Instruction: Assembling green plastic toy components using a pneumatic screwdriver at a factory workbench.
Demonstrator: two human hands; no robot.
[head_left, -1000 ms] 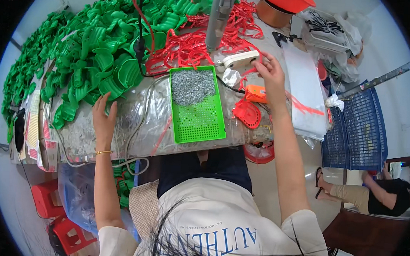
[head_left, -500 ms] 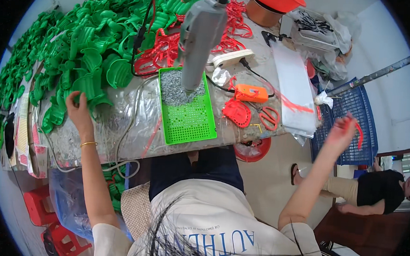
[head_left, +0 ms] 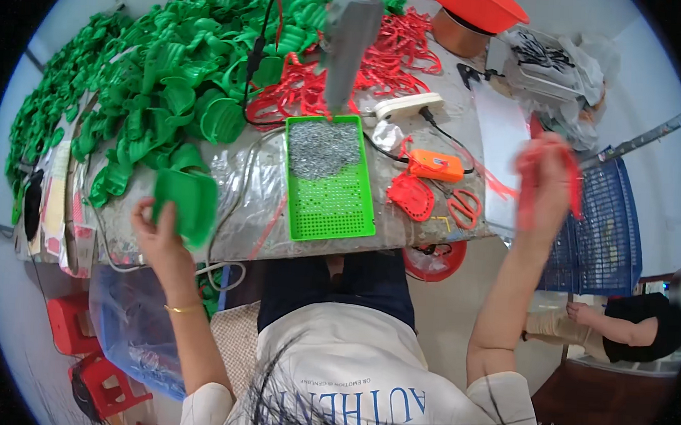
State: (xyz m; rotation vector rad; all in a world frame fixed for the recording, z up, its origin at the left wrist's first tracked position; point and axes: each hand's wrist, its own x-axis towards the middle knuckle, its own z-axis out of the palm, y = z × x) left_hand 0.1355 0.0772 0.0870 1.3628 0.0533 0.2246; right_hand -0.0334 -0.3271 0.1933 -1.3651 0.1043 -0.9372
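My left hand (head_left: pixel 162 238), with a thin band at the wrist, grips a green curved plastic piece (head_left: pixel 189 203) by its edge, over the front of the table. My right hand (head_left: pixel 540 194) is raised at the right, near the table's right end, closed on a red plastic strap (head_left: pixel 575 182) blurred by motion. Between the hands lies a bright green perforated tray (head_left: pixel 332 226), its far half covered with small silver metal pieces. Above it hangs a grey powered hand tool (head_left: pixel 349 47).
Green pieces (head_left: pixel 180 42) heap over the table's left and back; red straps (head_left: pixel 316 80) pile behind the tray. An orange device (head_left: pixel 435 165), red scissors (head_left: pixel 464 207) and a white power strip (head_left: pixel 408 106) lie right. Beyond stand a blue crate (head_left: pixel 598 226) and another person (head_left: pixel 635 328).
My left hand has come away from the green heap toward me with a green piece. My right hand has moved up and left, the red strap still in it.
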